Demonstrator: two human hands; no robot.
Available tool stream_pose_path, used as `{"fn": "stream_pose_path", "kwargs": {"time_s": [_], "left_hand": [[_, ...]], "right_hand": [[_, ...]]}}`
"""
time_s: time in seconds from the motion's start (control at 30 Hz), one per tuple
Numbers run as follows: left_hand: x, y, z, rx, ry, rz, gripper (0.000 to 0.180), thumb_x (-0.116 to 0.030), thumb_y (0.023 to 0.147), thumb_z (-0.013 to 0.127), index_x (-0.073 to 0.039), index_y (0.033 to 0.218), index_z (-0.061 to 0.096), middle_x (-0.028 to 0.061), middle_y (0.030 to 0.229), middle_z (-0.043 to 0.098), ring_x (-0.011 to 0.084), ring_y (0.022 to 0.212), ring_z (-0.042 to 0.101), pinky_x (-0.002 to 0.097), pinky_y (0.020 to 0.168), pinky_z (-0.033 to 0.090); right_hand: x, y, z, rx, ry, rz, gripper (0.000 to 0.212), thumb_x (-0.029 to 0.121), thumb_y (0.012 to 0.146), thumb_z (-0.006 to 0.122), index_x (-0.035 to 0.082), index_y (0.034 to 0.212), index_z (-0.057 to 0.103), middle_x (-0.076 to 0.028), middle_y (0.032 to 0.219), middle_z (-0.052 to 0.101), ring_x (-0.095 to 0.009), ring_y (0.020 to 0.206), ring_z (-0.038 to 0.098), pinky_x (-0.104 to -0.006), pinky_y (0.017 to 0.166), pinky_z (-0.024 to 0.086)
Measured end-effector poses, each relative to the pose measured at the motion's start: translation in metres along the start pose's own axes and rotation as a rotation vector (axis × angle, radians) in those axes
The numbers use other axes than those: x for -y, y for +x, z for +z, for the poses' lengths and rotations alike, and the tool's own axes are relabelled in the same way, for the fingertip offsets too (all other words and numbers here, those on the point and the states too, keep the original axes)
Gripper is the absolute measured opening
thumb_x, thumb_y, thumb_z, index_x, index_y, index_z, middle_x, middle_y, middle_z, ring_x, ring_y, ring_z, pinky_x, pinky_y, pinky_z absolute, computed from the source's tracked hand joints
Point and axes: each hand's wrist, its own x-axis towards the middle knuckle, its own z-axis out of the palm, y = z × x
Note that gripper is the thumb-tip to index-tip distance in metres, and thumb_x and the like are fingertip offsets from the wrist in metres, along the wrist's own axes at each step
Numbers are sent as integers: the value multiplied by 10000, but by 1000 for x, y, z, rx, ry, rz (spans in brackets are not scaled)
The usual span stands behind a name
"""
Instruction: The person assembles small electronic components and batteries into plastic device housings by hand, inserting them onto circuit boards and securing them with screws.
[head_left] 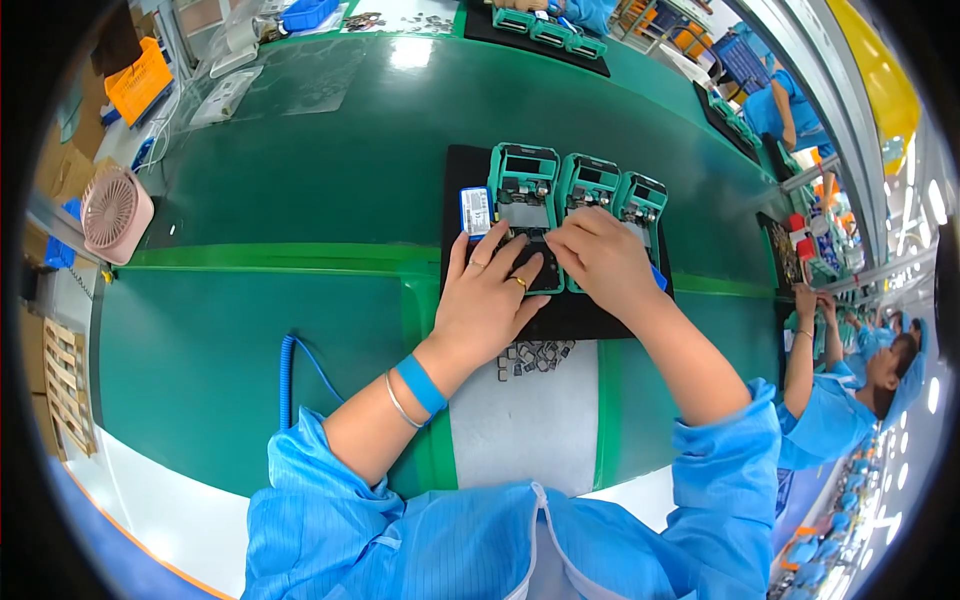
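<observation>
Teal housing [525, 213], dark parts [525, 187] inside

Thick-rimmed, it sits leftmost of three on a black mat [462, 165]. I see the left hand [492, 290] splayed, unclenched, across its lower half, and the right hand [607, 262], fingers bunched, at its right edge; whether pinching anything, I can't tell. Another housing [590, 172] crowds that edge; leftward, green surface [270, 180] stretches wide.

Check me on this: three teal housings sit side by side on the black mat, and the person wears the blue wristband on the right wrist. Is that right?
Not quite: the head view shows the blue wristband on the left wrist, not the right. The three teal housings do sit side by side on the black mat.
</observation>
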Motion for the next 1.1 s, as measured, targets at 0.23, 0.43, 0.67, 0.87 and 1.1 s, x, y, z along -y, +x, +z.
{"fn": "stream_pose_path", "kwargs": {"time_s": [0.23, 0.43, 0.67, 0.87, 1.1], "left_hand": [[1, -5, 1, 14, 41, -29, 391, -325, 842, 731, -137, 1184, 711, 79, 1342, 574, 337, 1417, 348, 631, 1142, 226], [1, -5, 2, 9, 27, -29, 393, -329, 849, 721, -120, 1181, 706, 85, 1347, 564, 326, 1426, 326, 608, 1157, 218], [2, -5, 2, 1, 30, -30, 386, -322, 834, 737, -129, 1167, 712, 80, 1336, 568, 329, 1417, 341, 619, 1145, 232], [1, -4, 2, 14, 38, -34, 401, -332, 846, 724, -128, 1190, 705, 78, 1342, 564, 321, 1414, 344, 612, 1147, 234], [1, -4, 2, 28, 47, -38, 399, -337, 854, 715, -132, 1196, 704, 81, 1345, 560, 325, 1415, 342, 617, 1146, 235]], "right_hand": [[-20, 21, 40, 49, -230, -51, 99, 95, 780, 723, 92, 849, 652, -32, 850, 563, -231, 814, 634, -350, 635, 539], [-18, 27, 39, 145, -365, -150, 120, 105, 692, 681, 83, 777, 599, -42, 851, 534, -197, 876, 623, -309, 615, 564], [-16, 30, 38, 128, -383, -199, 108, 91, 699, 667, 94, 751, 573, -37, 813, 528, -205, 823, 609, -319, 600, 522], [-17, 28, 38, 125, -433, -207, 120, 112, 683, 675, 85, 771, 599, -45, 844, 536, -201, 864, 598, -305, 614, 554], [-23, 34, 33, 127, -377, -191, 124, 102, 690, 674, 91, 794, 607, -31, 844, 544, -199, 854, 604, -308, 602, 549]]}}
